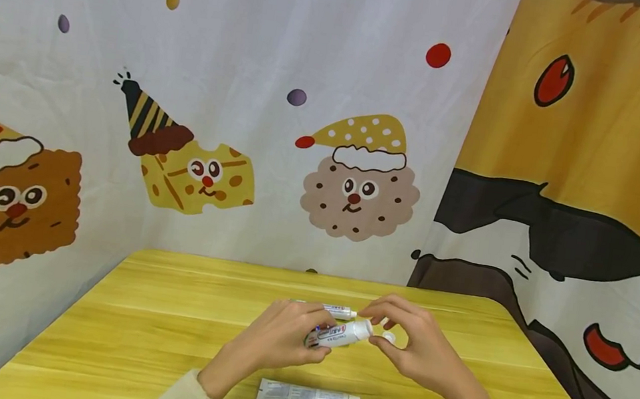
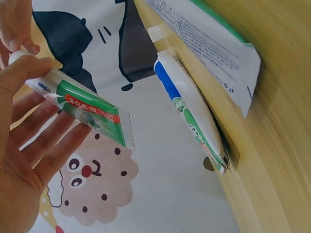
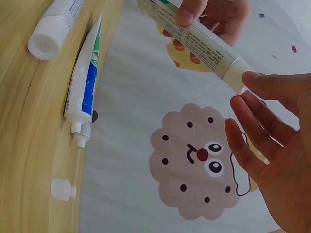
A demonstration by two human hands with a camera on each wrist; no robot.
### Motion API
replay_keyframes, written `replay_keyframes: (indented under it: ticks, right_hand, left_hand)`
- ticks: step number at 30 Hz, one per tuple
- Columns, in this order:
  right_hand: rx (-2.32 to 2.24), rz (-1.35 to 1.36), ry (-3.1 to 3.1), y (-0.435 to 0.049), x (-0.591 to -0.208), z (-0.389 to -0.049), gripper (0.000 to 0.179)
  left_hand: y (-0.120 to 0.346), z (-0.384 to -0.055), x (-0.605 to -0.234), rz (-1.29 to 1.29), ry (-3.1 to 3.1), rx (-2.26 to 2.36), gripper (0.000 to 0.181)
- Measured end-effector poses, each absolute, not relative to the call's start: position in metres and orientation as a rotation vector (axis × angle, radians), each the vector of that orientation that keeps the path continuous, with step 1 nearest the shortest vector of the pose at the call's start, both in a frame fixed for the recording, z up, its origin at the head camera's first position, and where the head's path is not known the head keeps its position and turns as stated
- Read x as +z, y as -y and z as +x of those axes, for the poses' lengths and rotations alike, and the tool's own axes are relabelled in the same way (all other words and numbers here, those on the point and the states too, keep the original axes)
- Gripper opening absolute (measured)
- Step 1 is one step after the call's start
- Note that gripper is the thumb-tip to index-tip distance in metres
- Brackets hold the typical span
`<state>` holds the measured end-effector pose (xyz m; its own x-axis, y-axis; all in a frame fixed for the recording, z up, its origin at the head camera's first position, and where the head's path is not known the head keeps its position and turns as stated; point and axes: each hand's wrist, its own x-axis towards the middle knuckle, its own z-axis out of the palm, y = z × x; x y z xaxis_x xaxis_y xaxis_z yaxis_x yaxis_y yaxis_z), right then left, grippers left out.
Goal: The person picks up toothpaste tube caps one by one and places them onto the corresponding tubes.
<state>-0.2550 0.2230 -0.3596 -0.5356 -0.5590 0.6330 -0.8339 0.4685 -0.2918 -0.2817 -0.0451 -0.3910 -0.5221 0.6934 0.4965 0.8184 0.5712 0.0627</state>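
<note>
Centrally, both hands (image 1: 284, 333) (image 1: 418, 347) pinching a toothpaste tube (image 1: 343, 335), uncapped tube (image 1: 340, 311) partly hidden behind, loose cap (image 3: 60, 189) beyond, capped tube (image 1: 308, 398) nearer.

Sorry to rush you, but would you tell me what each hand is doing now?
Left hand: holding the white-and-green printed squeeze tube.
Right hand: fingertips at that tube's round white cap; whether they pinch it cannot be told.

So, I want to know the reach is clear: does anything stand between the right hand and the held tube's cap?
Nothing visible does. The right hand is close at the white cap of the tube that the left hand holds; contact is hard to tell. The loose cap lies on the table, out of the way.
</note>
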Motion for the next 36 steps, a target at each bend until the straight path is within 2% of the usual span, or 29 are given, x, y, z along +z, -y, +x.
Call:
replay_keyframes:
  ticks: [9,24,36]
  right_hand:
    - [0.822,1.162,2.273,-0.2222,-0.3604,-0.2543,0.037]
    - [0.816,1.164,2.256,-0.2199,-0.3608,-0.2541,0.038]
    - [0.637,1.021,2.278,-0.2143,-0.3609,-0.2496,0.035]
  left_hand:
    - [0.0456,-0.2809,-0.3894,-1.21,2.385,-0.4,0.028]
    - [0.0456,-0.28,-0.3879,-1.205,2.386,-0.418,0.029]
    - [0.0445,-0.2781,-0.3868,-1.177,2.431,-0.467,0.031]
